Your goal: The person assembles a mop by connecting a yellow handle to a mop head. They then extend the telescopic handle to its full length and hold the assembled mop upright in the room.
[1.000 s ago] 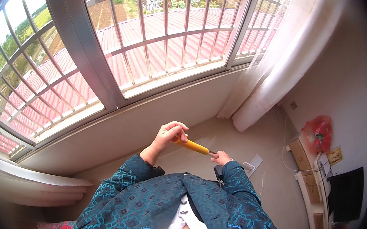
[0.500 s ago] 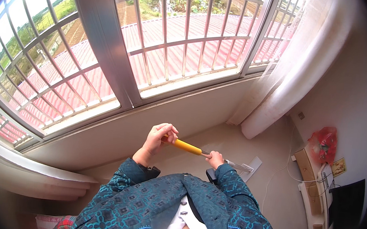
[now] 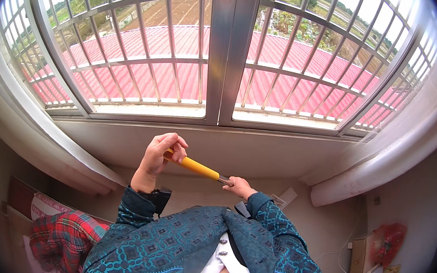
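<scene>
My left hand (image 3: 159, 152) is closed around the top end of a mop's yellow handle grip (image 3: 200, 167), its wrist bent up. Lower on the pole, just past the yellow part, my right hand (image 3: 240, 187) is wrapped round the metal shaft. The mop slants down to the right. Its flat, pale rectangular head (image 3: 287, 197) rests on the floor beyond my right sleeve, which partly covers the pole. Dark straps or bands show at both my wrists.
A barred window (image 3: 223, 94) with a sill spans the far wall. White curtains (image 3: 385, 170) hang on both sides. Red plaid cloth (image 3: 67, 235) lies at lower left. Right, a red plastic bag (image 3: 387, 242) hangs above a low cabinet (image 3: 357, 258), with a thin cable on the floor.
My view has swung left, so the window faces me squarely and the plaid cloth shows. Both hands keep their grip on the mop, which sits further left in view.
</scene>
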Action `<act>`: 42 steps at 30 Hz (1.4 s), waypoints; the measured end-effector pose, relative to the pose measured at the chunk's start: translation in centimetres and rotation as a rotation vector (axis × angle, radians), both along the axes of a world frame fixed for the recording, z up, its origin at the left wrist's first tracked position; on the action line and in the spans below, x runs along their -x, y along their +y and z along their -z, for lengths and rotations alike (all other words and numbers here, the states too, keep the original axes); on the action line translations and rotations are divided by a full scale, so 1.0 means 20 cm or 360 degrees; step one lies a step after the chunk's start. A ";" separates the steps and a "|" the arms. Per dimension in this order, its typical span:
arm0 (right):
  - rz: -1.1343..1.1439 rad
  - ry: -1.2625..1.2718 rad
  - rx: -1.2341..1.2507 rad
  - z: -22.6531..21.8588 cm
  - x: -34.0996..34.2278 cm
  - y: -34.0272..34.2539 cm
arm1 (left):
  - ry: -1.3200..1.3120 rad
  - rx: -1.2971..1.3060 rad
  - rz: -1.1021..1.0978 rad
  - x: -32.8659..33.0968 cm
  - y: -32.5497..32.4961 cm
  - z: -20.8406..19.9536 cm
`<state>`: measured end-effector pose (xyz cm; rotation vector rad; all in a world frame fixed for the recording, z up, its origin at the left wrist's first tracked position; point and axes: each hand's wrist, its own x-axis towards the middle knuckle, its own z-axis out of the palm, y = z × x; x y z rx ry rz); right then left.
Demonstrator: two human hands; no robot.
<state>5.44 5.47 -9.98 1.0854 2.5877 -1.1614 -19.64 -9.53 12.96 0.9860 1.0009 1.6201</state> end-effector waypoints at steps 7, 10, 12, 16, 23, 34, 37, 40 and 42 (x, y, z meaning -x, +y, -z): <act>-0.0326 0.0028 0.0146 -0.08 0.16 -0.05 | 0.0029 -0.0145 -0.0205 0.09 -0.18 -0.02; -0.0309 0.0018 0.0201 -0.10 0.14 -0.06 | -0.0035 -0.0244 -0.0262 0.06 -0.17 0.00; -0.0272 0.0001 0.0239 -0.10 0.12 -0.05 | -0.0085 -0.0253 -0.0297 0.03 -0.15 0.02; -0.0166 -0.0037 0.0182 -0.09 0.02 -0.01 | -0.0112 -0.0279 -0.0234 -0.03 -0.05 0.03; 0.0083 -0.0055 0.0058 0.00 -0.33 0.05 | -0.0198 -0.0044 -0.0176 -0.30 0.17 0.12; 0.0532 -0.0277 -0.0177 0.16 -1.04 0.09 | -0.0174 0.0125 0.0405 -0.85 0.46 0.31; 0.0685 -0.0284 -0.0111 0.16 -1.15 0.06 | -0.0179 0.0120 0.0589 -0.95 0.46 0.33; 0.0714 -0.0276 -0.0115 0.17 -1.18 0.03 | -0.0184 0.0047 0.0655 -0.97 0.43 0.34; 0.0662 -0.0302 -0.0148 0.18 -1.17 0.01 | -0.0193 0.0120 0.0678 -0.95 0.40 0.34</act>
